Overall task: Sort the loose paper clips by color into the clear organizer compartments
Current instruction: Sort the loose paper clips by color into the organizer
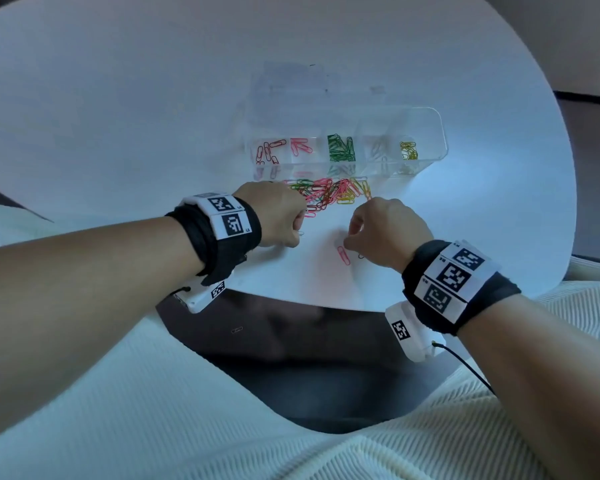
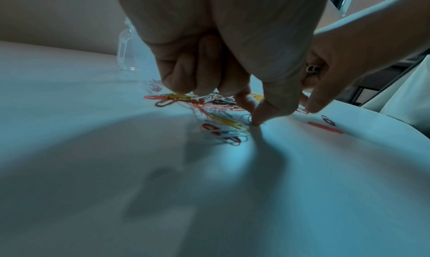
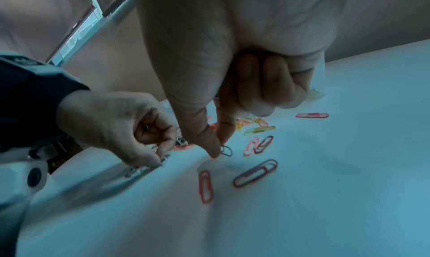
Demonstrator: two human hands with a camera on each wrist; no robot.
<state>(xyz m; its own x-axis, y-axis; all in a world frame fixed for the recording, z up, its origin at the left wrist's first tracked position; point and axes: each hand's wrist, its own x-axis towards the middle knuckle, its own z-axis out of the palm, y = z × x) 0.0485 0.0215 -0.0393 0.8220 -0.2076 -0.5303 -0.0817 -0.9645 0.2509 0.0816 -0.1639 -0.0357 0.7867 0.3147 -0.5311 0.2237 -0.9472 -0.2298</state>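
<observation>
**Both hands pinching at loose clips below the organizer**

Setup: white round table [image 1: 118, 98]. Clear organizer [image 1: 426, 133] sits toward the far side, long axis running left to right. Compartments seen from the head view, left to right: red clips [image 1: 267, 152], pink clips [image 1: 300, 147], green clips [image 1: 342, 148], pale or white clips (faint, hard to make out), yellow clips [image 1: 408, 150].

Loose pile [image 1: 329, 194]: mixed green, pink, red and yellow clips, lying just in front of the organizer's near wall, between the organizer and the hands.

Left hand [image 1: 274, 216]: at the left edge of the pile. Outer fingers curled into the palm; thumb and forefinger tips meet on the table at a white clip [image 1: 301, 233]. The left wrist view shows the fingertips [image 2: 258, 117] pressed together at the pile's edge; whether the clip is actually lifted cannot be told.

Right hand [image 1: 385, 230]: near the table's front edge, right of the left hand, the two apart. Outer fingers curled; thumb and forefinger pinch a small dark clip [image 3: 226, 150] against the table.

Strays: a pink clip [image 1: 343, 255] lies just beside the right thumb. In the right wrist view a red clip [image 3: 206, 186] and a purplish clip [image 3: 255, 173] lie in front of the fingers.

One clip [image 1: 237, 329] lies on the dark floor below the table edge.
</observation>
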